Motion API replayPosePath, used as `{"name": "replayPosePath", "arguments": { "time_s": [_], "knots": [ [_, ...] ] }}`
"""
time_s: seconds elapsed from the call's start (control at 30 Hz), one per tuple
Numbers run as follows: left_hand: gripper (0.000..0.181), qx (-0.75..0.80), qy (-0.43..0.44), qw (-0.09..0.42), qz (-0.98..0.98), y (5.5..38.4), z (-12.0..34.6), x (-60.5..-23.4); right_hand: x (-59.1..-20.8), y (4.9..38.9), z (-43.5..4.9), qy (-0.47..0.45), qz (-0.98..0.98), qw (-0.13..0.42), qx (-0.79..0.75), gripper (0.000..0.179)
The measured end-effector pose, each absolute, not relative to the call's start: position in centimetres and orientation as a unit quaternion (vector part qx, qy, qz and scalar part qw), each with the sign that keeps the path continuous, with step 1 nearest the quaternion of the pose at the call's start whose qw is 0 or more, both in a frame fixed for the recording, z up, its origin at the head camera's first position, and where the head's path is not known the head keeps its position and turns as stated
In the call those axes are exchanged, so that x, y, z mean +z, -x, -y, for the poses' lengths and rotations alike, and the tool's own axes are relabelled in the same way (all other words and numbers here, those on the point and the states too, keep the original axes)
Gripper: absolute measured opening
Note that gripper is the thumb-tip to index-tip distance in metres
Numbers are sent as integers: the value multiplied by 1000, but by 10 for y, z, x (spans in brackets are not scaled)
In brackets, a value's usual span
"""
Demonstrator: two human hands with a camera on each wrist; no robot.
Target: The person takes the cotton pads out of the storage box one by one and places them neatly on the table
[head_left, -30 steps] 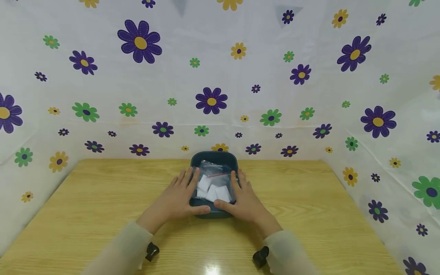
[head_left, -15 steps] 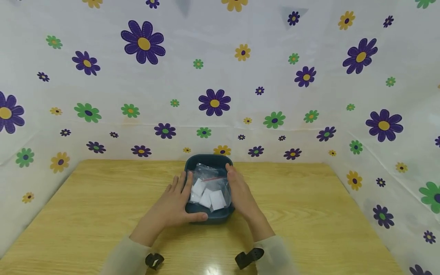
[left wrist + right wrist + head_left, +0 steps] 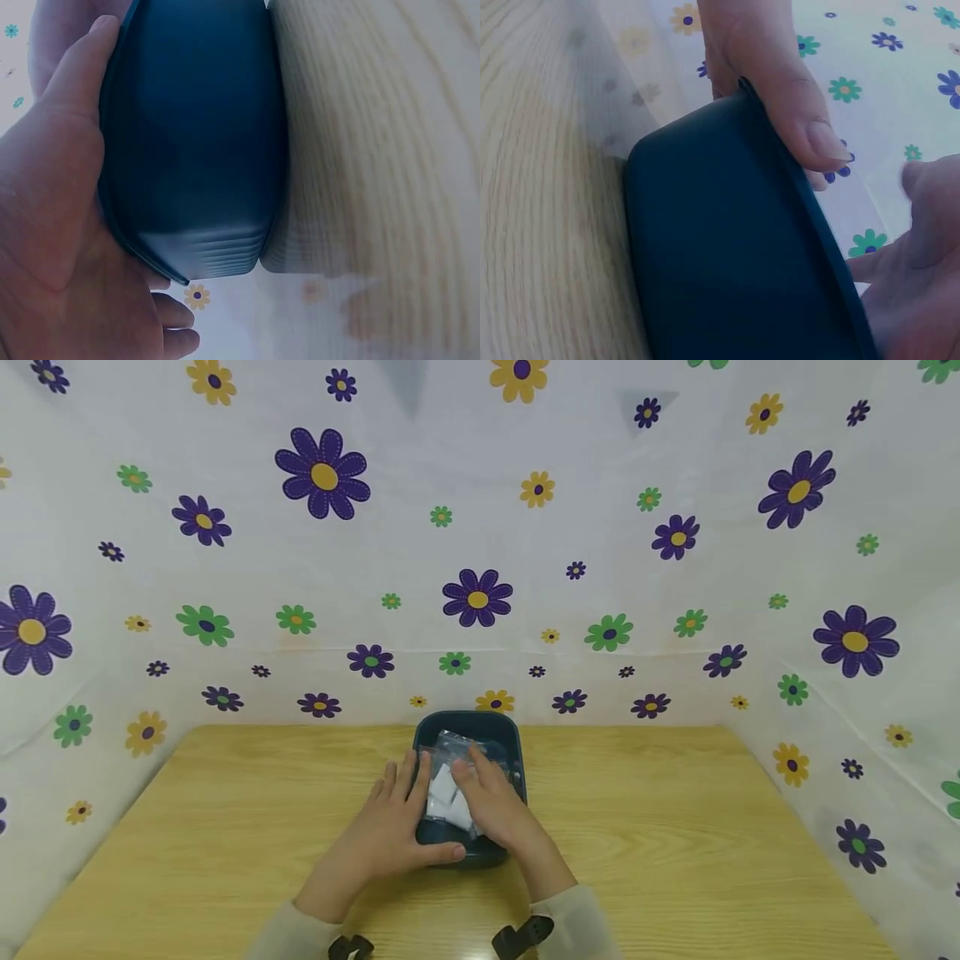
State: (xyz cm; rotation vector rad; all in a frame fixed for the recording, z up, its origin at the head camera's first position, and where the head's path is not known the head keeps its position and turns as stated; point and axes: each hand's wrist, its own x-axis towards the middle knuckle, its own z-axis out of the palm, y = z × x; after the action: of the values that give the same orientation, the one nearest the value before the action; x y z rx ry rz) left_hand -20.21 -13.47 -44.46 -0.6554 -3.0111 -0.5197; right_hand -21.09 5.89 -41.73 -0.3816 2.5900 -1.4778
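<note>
I have the left hand (image 3: 386, 831) at about eight o'clock on the container (image 3: 483, 858), fingers spread along the rim and thumb across the near edge at six. The dark container sits upright on the surface (image 3: 660, 810); inside lies at least one clear plastic bag (image 3: 453, 741), with white pieces (image 3: 443, 785) showing through. If the left hand bears down unevenly, I judge the container could slide or tip — its wall looks smooth. The right hand (image 3: 491, 802) reaches over the bag from four o'clock, hiding part of it; I cannot tell whether its fingertips pinch the plastic or merely touch it. A weak hold on such slick film could let it slip, and a hasty lift could snag it on the rim — or drag the container toward three o'clock.
</note>
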Motion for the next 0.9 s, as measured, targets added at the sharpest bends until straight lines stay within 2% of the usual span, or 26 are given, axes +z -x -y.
{"name": "replayPosePath", "arguments": {
  "time_s": [0.17,0.33,0.47,0.7,0.9],
  "knots": [
    [132,-162,214,7,963,202,133,-447,-418,212,-57,101,-857,116,-493,81],
    [131,-165,211,3,964,201,132,-444,-418,214,-55,91,-873,108,-466,78],
    [132,-160,210,-1,964,199,131,-442,-421,213,-52,106,-908,76,-398,69],
    [132,-170,209,-7,963,196,129,-437,-428,213,-49,129,-944,101,-285,45],
    [131,-175,204,-16,963,195,129,-436,-434,213,-43,128,-964,76,-221,37]
  ]
}}
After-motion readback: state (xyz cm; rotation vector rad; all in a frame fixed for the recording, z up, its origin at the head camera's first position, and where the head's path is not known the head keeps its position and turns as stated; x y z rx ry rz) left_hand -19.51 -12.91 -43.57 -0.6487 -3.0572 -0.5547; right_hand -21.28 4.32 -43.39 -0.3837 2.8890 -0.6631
